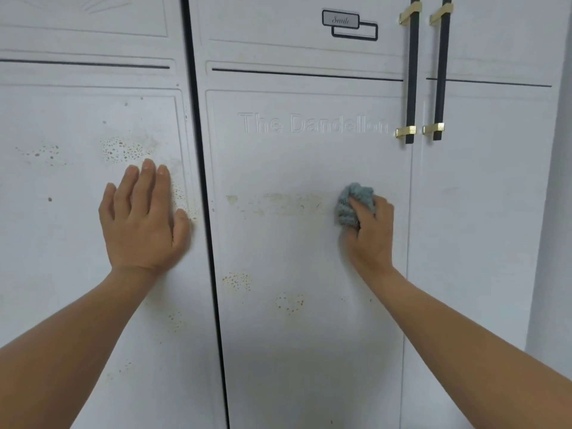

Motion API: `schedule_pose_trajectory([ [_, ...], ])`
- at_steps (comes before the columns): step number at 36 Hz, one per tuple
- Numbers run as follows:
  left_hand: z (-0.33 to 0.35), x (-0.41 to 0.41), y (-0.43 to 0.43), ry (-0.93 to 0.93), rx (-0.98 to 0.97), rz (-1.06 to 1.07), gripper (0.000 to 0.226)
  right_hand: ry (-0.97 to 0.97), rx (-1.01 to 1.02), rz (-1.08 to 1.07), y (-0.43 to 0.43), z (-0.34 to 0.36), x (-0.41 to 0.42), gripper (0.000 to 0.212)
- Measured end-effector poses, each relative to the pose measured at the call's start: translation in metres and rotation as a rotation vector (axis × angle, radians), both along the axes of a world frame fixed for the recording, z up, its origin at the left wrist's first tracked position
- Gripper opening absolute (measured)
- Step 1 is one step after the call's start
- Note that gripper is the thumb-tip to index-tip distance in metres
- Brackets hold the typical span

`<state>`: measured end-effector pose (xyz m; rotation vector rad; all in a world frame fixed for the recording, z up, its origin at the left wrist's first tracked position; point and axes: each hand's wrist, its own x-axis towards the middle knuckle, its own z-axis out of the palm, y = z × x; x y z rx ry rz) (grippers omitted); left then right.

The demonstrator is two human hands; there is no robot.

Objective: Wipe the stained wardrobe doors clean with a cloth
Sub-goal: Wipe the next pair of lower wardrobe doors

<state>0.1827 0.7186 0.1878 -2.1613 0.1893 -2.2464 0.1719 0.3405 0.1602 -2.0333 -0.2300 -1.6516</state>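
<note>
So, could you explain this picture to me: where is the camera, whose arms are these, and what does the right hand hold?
There is no machine here. The camera sits on a person's head and looks forward and down, so you see that person's own arms. The left hand lies flat and open on the left white wardrobe door, among brown speckled stains. The right hand grips a crumpled grey-green cloth and holds it against the middle white door, at the right end of a pale yellowish smear.

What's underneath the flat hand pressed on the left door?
The left hand lies flat on the left door. Brown speckled stains show just above and beside it; any beneath the palm are hidden.
</note>
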Motion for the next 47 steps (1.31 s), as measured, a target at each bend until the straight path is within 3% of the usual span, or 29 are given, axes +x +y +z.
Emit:
schedule_pose_trajectory([
  [5,0.000,-0.001,0.000,0.010,-0.006,-0.001,0.066,0.001,-0.189,-0.034,-0.010,-0.002,-0.019,0.045],
  [7,0.000,-0.001,0.000,0.014,-0.009,-0.002,0.066,-0.011,-0.043,-0.031,-0.021,0.014,-0.021,0.042],
  [10,0.000,-0.001,0.000,0.024,-0.009,-0.002,0.066,0.002,0.351,-0.079,-0.037,0.037,-0.021,0.045],
  [13,0.000,0.000,-0.001,0.017,-0.009,0.000,0.066,0.070,0.400,-0.084,-0.030,0.036,-0.019,0.052],
  [16,-0.001,0.000,0.000,0.004,-0.012,0.004,0.066,0.049,0.282,-0.031,0.000,0.016,-0.021,0.053],
  [21,0.000,0.000,-0.001,0.005,-0.012,0.002,0.066,0.035,-0.250,0.059,0.019,-0.025,-0.032,0.043],
  [23,0.000,-0.001,-0.001,0.012,-0.018,-0.006,0.066,0.091,-0.301,0.069,0.014,-0.022,-0.039,0.040],
  [25,0.000,-0.001,-0.001,0.009,-0.016,-0.006,0.067,0.001,-0.099,0.095,0.010,-0.009,-0.041,0.026],
  [27,0.000,0.000,-0.001,0.009,-0.018,-0.011,0.067,-0.106,0.151,-0.018,0.005,0.008,-0.035,0.039],
  [29,0.000,0.001,0.000,0.004,-0.015,-0.013,0.067,-0.054,0.303,-0.106,0.002,0.016,-0.025,0.057],
  [31,0.000,0.002,0.001,-0.011,-0.007,-0.003,0.067,-0.017,0.321,-0.118,0.007,0.010,-0.015,0.056],
  [33,-0.001,0.003,0.003,-0.012,-0.002,-0.001,0.067,-0.010,0.235,-0.080,0.021,-0.004,-0.014,0.046],
  [36,-0.001,0.002,0.002,-0.016,-0.003,0.004,0.066,0.000,-0.056,0.057,0.028,-0.035,-0.020,0.012],
  [39,-0.001,0.001,0.000,-0.004,-0.007,-0.007,0.067,-0.017,-0.293,0.052,0.021,-0.041,-0.033,0.027],
  [41,0.000,0.000,0.000,0.011,-0.016,-0.014,0.067,-0.081,-0.175,0.114,0.008,-0.023,-0.038,0.009],
  [45,-0.001,0.001,0.001,0.010,-0.014,-0.010,0.067,-0.171,0.312,-0.045,-0.037,0.024,-0.032,0.027],
  [47,-0.001,0.001,0.001,0.012,-0.010,-0.009,0.067,-0.084,0.378,-0.131,-0.057,0.025,-0.019,0.048],
])
